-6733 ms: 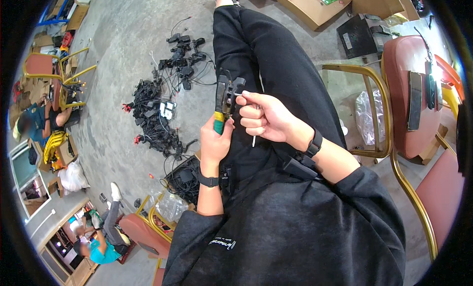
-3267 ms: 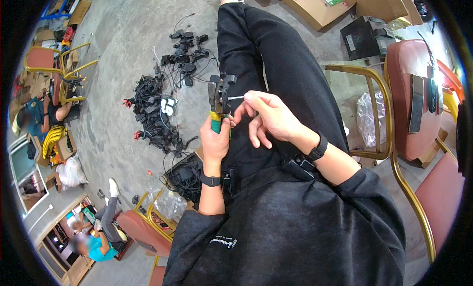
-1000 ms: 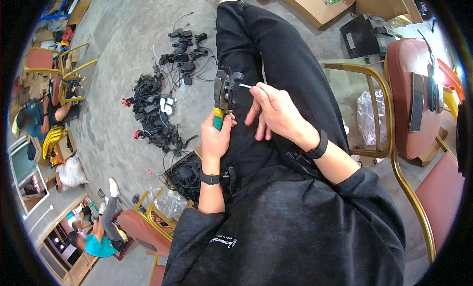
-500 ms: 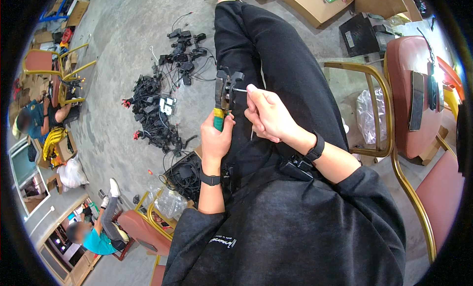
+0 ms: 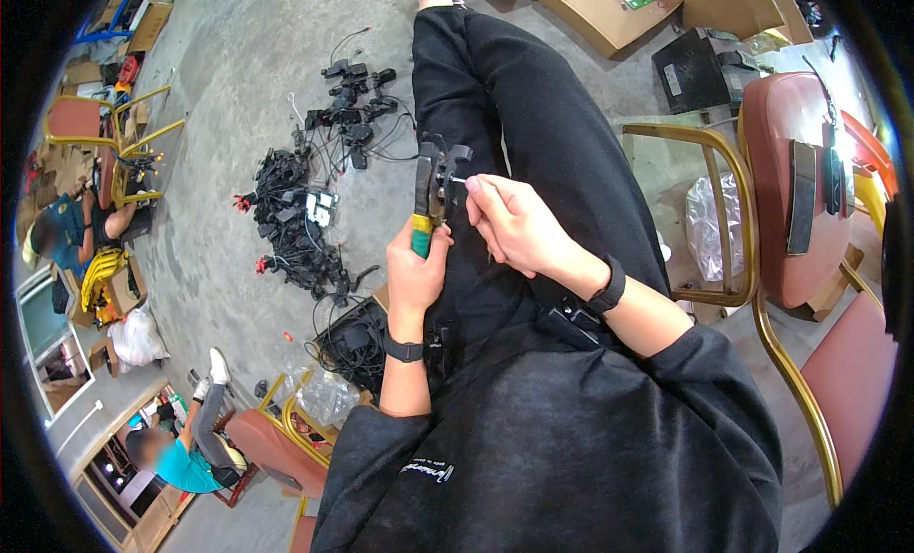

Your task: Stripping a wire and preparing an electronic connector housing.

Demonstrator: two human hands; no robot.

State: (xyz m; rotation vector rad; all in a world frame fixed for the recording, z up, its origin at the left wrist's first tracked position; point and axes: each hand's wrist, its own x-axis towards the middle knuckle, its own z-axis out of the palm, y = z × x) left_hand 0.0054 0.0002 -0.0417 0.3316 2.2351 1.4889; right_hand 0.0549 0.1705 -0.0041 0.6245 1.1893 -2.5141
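My left hand (image 5: 417, 275) is wrapped round the green and yellow grip of a handle (image 5: 422, 235), held upright above my legs. At its top sits a black fitting with short arms (image 5: 438, 172). My right hand (image 5: 519, 225) is closed, pinching a thin metal rod (image 5: 460, 180) whose far end meets the right side of that fitting. The rod's other end is hidden in the fingers, so I cannot tell its full shape.
Piled black parts with cables (image 5: 286, 206) lie on the floor to the left. Chairs with gold frames (image 5: 738, 220) stand at the right, near a clear plastic bag (image 5: 714, 225). An open cardboard box (image 5: 600, 20) is at the far right. Two people sit at the left.
My right hand has shifted slightly left, closer to the black fitting, and less of the rod shows. The left hand keeps its hold with little movement.
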